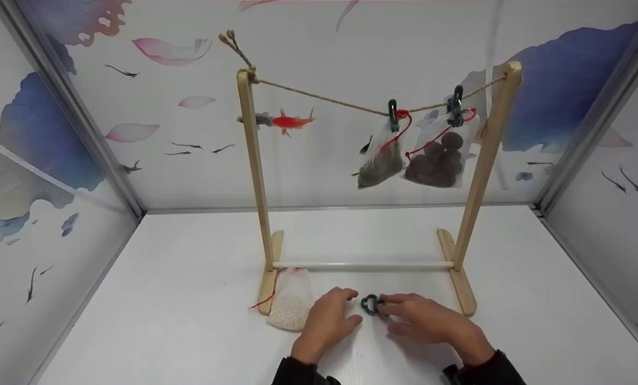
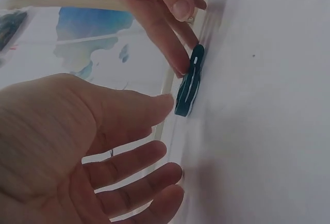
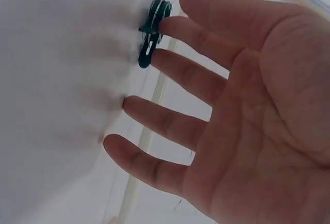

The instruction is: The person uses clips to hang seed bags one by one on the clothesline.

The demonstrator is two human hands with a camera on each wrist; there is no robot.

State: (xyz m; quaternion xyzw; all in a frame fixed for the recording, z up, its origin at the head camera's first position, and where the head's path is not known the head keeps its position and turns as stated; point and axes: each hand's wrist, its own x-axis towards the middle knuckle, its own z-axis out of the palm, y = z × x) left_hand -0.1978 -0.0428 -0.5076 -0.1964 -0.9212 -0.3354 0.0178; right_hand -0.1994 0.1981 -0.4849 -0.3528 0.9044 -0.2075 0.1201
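Observation:
A dark green clothespin lies on the white table between my two hands. My right hand reaches in from the right, fingers extended, and its fingertips appear to touch the clothespin's near end; in the right wrist view the thumb stands apart from the clothespin. To the left, my left hand has its thumb and fingers spread around nothing; its thumb tip comes close to the clothespin in the left wrist view. Just beyond the left hand lies a mesh drawstring bag of small pale grains, partly covered by that hand.
A wooden frame stands behind the hands, with a white crossbar low down. From its sagging rope hang a bag of green leaves and a bag of dark round things, each clipped. Printed panels enclose the table.

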